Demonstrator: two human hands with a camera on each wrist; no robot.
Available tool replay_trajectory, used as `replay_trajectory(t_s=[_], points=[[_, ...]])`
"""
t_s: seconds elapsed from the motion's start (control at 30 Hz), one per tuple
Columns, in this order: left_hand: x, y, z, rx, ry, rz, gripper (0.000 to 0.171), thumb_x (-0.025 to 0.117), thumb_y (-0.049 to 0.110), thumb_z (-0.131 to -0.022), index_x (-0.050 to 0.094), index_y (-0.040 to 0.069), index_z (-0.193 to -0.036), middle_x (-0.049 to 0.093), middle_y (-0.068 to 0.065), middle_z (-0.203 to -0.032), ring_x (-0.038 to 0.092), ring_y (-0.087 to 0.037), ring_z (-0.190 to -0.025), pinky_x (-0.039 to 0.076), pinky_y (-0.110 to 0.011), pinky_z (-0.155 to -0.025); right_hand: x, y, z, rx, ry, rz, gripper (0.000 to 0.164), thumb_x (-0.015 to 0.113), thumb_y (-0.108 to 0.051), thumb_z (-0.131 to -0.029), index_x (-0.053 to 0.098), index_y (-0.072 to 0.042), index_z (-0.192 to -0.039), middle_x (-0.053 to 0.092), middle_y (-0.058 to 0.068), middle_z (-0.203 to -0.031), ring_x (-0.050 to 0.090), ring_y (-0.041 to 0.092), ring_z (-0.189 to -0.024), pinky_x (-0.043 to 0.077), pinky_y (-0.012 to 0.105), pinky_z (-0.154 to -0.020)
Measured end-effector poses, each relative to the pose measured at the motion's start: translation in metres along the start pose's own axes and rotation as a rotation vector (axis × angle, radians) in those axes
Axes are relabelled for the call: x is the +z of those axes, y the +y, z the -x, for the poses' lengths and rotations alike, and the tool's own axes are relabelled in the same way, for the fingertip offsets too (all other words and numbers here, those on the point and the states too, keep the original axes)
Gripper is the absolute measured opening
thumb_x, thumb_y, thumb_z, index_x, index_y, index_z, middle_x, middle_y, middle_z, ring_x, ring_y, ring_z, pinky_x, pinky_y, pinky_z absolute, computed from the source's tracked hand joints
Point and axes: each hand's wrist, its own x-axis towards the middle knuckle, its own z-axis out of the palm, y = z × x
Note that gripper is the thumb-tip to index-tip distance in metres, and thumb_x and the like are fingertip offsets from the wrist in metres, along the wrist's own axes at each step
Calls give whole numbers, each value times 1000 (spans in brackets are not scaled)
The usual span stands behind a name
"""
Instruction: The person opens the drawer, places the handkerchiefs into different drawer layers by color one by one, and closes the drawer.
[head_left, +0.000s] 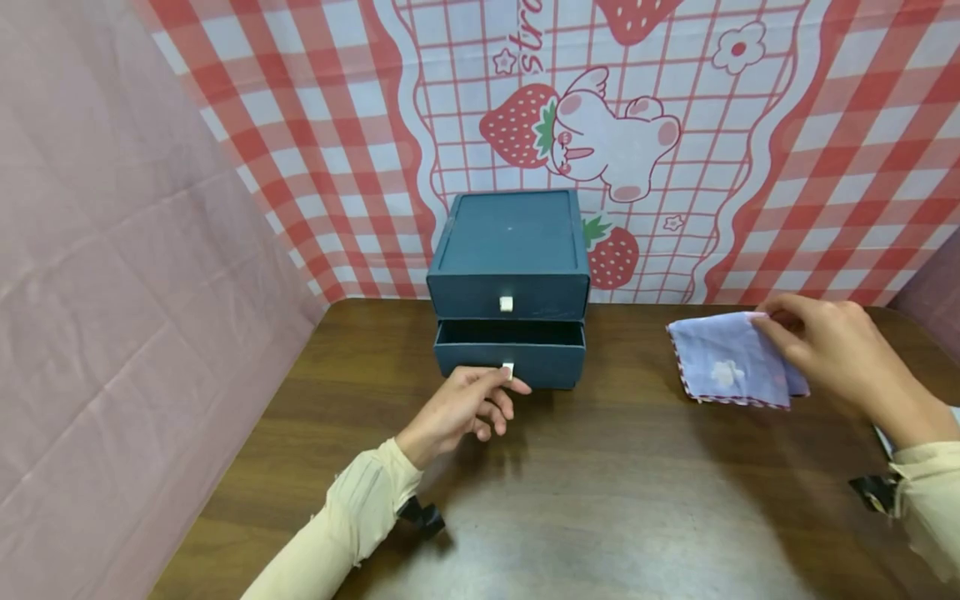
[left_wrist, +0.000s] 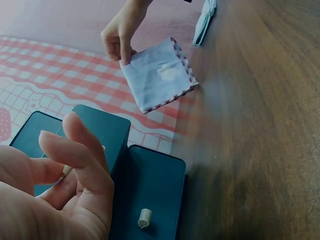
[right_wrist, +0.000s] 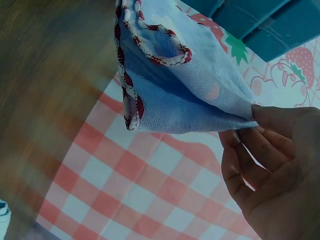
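A dark teal drawer unit [head_left: 512,233] stands against the patterned cloth. Its middle drawer [head_left: 510,360] is pulled partway out, and my left hand [head_left: 468,404] pinches that drawer's small white knob [head_left: 508,371] between thumb and finger. Below it, the bottom drawer [left_wrist: 150,185] is closed, its knob [left_wrist: 144,218] showing in the left wrist view. At the right, my right hand [head_left: 840,350] pinches one corner of a folded pale blue handkerchief [head_left: 727,354] above the table. The handkerchief has a white flower and a red-and-white stitched edge; its folds gape in the right wrist view.
The closed top drawer [head_left: 480,294] has its own white knob. Another light-coloured folded cloth [left_wrist: 205,22] lies on the brown wooden table [head_left: 600,500], past my right hand. Red checked cloth [head_left: 337,150] hangs behind, with a pink curtain [head_left: 127,250] at the left.
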Motion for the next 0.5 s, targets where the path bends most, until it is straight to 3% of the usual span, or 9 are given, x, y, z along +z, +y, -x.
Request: replay_trajectory(t_s=[0.5], points=[[6,-2,16,-1,-17,-11,46,50,37,-104,67,-4,-117,58,-6,-70,55,-14,-51,41,-22,-43,-10,-27,-4,-48,55,-10,9,79,-9,-82,71,-8,-87,64,-1,-68,46,7,-54,34,20,-55]])
